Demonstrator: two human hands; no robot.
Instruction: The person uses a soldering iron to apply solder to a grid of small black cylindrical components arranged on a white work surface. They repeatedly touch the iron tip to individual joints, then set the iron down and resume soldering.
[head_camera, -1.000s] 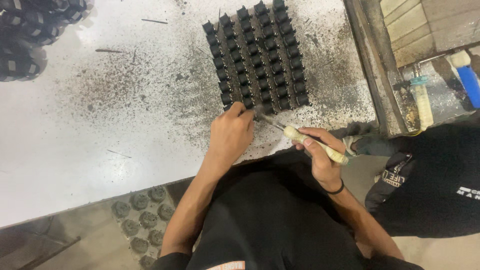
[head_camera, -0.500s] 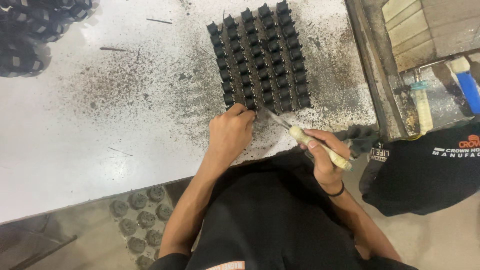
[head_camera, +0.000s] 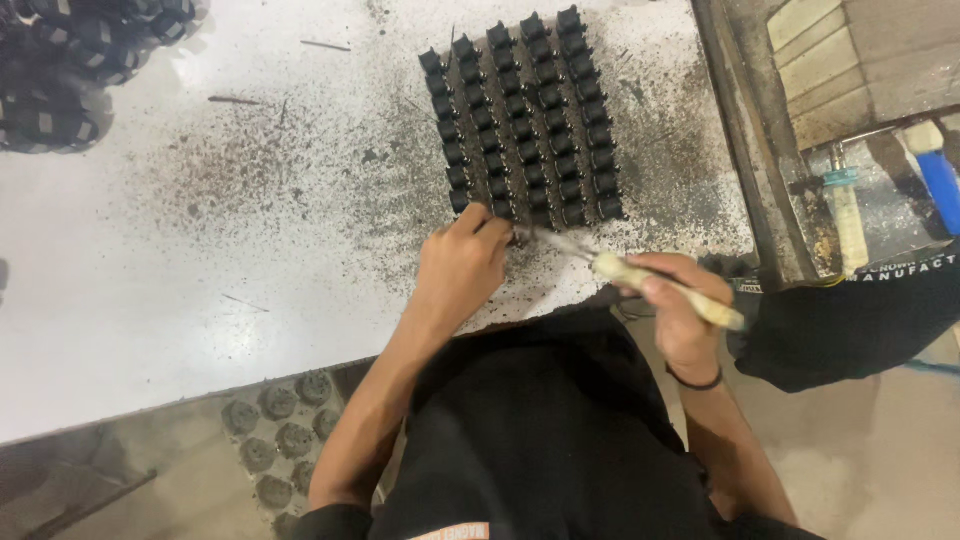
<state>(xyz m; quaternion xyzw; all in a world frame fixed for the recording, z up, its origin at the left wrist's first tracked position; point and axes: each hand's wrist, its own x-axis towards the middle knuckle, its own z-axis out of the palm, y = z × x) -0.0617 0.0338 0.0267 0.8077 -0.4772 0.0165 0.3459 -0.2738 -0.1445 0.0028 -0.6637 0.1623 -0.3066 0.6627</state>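
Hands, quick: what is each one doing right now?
Left hand: curled, fingertips on the near edge of the block of black parts.
Right hand: closed on a pale-handled tool.

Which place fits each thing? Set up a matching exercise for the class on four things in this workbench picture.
Things:
1. grid of small black moulded parts
2. pale-handled metal tool
3. blue-handled tool
4. pile of black round parts

Places:
A. far left corner of the white table
B. in the right hand
C. off the table, far right
D. in rows just beyond the left hand

Pairs: 1-D, 2-B, 3-C, 4-A
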